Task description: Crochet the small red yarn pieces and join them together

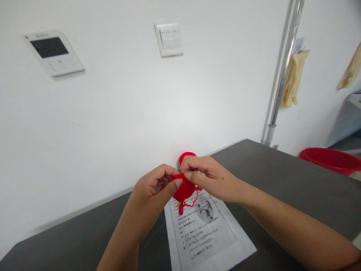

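Observation:
A small rounded piece of red yarn work (184, 189), seemingly crocheted, is held up between my two hands above the table. My left hand (155, 188) pinches its left edge, with the thumb lying on the front. The fingers of my right hand (208, 174) are closed at its upper right edge; whether a hook or needle is between them is hidden. A loop of red yarn (181, 208) dangles below the piece, and a strand runs off to the right. Beside the loop shows a small yellow thing (178, 204), too small to name. Behind my right hand sits a red yarn ball (187, 156), partly covered.
Under my hands, a printed paper sheet (208, 241) with a picture lies on the dark grey table (270, 177). The table meets a white wall bearing a switch panel (170, 38) and an intercom screen (52, 51). A metal pipe (284, 71), hanging gloves (295, 79) and a red basin (329, 160) are at right.

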Action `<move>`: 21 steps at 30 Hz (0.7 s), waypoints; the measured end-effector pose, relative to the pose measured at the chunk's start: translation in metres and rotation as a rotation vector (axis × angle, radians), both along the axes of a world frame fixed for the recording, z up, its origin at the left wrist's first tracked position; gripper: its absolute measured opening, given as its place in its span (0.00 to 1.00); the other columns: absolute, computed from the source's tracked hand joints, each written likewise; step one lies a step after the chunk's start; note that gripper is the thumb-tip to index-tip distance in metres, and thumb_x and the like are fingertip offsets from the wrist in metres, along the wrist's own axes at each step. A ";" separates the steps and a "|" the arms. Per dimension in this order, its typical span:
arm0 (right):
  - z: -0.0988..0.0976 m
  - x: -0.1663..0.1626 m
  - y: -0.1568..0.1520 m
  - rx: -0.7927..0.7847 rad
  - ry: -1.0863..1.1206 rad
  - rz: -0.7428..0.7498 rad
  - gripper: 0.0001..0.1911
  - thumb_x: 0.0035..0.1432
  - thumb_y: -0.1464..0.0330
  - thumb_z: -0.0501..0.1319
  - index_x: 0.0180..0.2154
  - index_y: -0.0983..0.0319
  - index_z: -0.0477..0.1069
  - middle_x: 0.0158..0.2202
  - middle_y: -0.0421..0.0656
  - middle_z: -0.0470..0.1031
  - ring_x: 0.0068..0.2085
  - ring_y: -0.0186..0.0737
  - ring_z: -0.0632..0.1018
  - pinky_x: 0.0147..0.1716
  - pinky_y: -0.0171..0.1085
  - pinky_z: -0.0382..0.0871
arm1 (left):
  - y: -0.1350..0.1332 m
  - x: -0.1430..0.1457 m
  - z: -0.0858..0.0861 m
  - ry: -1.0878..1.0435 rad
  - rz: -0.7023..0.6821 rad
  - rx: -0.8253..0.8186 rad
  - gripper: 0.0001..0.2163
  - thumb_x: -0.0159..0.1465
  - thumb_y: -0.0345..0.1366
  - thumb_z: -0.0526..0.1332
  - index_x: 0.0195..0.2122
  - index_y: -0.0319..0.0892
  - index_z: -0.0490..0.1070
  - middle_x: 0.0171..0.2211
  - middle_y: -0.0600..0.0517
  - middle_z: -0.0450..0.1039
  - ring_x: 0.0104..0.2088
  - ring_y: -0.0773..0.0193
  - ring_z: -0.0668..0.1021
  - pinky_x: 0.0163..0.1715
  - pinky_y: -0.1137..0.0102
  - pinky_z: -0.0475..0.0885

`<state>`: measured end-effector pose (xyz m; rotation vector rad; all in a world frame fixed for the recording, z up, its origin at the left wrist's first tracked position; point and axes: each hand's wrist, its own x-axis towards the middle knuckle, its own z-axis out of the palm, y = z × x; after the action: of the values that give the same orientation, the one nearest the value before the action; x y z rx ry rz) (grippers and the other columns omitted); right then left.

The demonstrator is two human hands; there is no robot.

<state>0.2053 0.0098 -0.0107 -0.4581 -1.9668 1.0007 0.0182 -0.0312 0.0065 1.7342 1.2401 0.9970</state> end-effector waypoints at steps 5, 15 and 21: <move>0.001 0.000 0.001 0.008 0.014 0.000 0.07 0.57 0.74 0.52 0.28 0.62 0.63 0.25 0.35 0.61 0.27 0.30 0.62 0.26 0.32 0.55 | 0.000 0.001 -0.001 0.003 -0.005 0.002 0.08 0.62 0.41 0.62 0.34 0.42 0.72 0.27 0.55 0.70 0.29 0.65 0.70 0.30 0.69 0.63; 0.001 -0.001 0.000 0.002 -0.022 -0.009 0.05 0.56 0.72 0.53 0.28 0.61 0.62 0.25 0.35 0.60 0.27 0.32 0.62 0.27 0.34 0.55 | -0.002 0.002 0.000 0.029 0.014 0.019 0.08 0.61 0.41 0.62 0.33 0.42 0.72 0.27 0.55 0.70 0.28 0.65 0.70 0.30 0.69 0.63; 0.001 -0.001 -0.001 0.033 -0.009 -0.041 0.06 0.54 0.72 0.52 0.26 0.61 0.61 0.23 0.35 0.60 0.26 0.31 0.61 0.26 0.34 0.54 | -0.002 0.005 0.001 0.035 0.008 0.021 0.08 0.63 0.40 0.61 0.34 0.42 0.72 0.27 0.55 0.72 0.29 0.64 0.72 0.30 0.69 0.65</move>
<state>0.2040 0.0092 -0.0095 -0.4831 -1.9711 0.9401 0.0229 -0.0334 0.0073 1.7713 1.2634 0.9918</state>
